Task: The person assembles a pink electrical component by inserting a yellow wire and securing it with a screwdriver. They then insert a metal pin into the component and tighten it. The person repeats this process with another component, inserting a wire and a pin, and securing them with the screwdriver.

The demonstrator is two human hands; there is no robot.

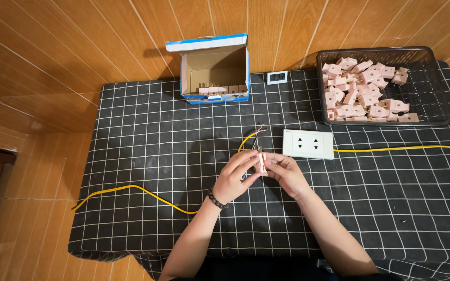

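Note:
Both hands meet over the middle of the black checked cloth (147,135). My left hand (234,178), with a dark bead bracelet on the wrist, and my right hand (286,172) together pinch a small pink plug (261,162) with metal prongs pointing up. A yellow cable (131,188) runs from the left across the cloth to the hands; its stripped wire ends (259,129) stick up just above the plug. A white double socket (308,143) lies just right of the hands.
A black mesh basket (428,88) at the back right holds several pink plugs (363,88). An open cardboard box (214,70) with several plugs stands at the back centre, a small digital timer (277,77) beside it. A second yellow cable (402,149) leaves the socket rightwards.

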